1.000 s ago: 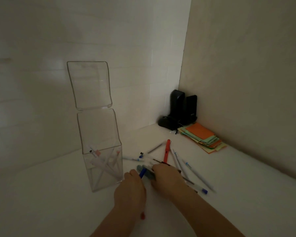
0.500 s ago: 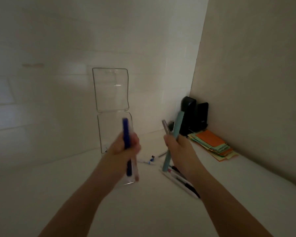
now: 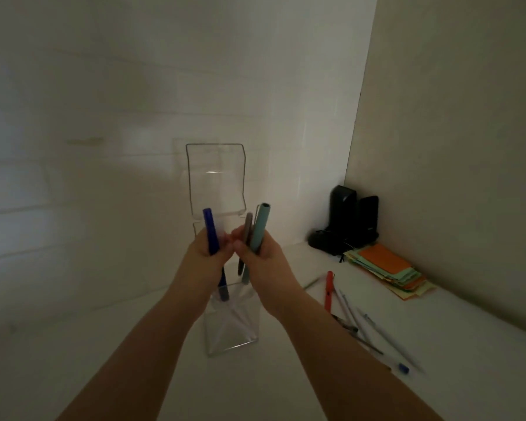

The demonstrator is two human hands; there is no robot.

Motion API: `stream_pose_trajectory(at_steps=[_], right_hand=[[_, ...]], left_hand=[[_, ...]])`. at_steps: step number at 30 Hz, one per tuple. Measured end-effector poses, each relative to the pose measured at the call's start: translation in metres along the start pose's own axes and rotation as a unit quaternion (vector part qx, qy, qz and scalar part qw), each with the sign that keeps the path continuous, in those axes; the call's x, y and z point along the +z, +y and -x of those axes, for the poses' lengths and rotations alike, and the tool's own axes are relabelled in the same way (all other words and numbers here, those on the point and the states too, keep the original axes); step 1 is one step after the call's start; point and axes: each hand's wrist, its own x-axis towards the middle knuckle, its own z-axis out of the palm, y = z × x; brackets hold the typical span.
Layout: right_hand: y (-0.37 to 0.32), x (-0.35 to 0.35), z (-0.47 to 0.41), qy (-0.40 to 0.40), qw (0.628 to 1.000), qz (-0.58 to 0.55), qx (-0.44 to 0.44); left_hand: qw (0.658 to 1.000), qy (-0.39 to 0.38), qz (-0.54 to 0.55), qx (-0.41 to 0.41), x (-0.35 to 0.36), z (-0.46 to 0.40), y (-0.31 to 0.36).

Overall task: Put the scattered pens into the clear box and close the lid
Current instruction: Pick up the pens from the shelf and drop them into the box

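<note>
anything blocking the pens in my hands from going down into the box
Nothing visible does. The lid stands open and upright behind the box, and the blue pen and teal pen already hang over its open top.

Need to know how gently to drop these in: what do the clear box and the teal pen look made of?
Clear box: looks like rigid clear plastic, maybe acrylic; see-through walls, bright edges, glossy glint on its open lid. Glass can't be ruled out.
Teal pen in the right hand: seemingly matte plastic; flat, even colour, no shine.
</note>
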Motion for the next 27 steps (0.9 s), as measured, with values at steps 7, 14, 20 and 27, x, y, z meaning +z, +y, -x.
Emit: stream_pose_trajectory(at_steps=[7,14,20,27], right_hand=[[0.001,-0.006,-0.002,0.046,0.989,0.122,-0.07],[0.014,-0.065,0.022,0.064,0.944,0.296,-0.135],[0.038,-0.172,0.05,0.039,0.842,0.509,0.174],[0.065,-0.165,0.078,-0.045,0.769,0.613,0.178]], left_hand=[[0.993,0.028,-0.11,0.035,0.004,0.0,-0.006],[0.956,0.049,-0.186,0.222,0.0,0.048,-0.003],[0.926,-0.169,-0.326,0.094,0.034,0.079,-0.041],[0.878,-0.179,-0.426,-0.127,0.101,0.071,-0.095]])
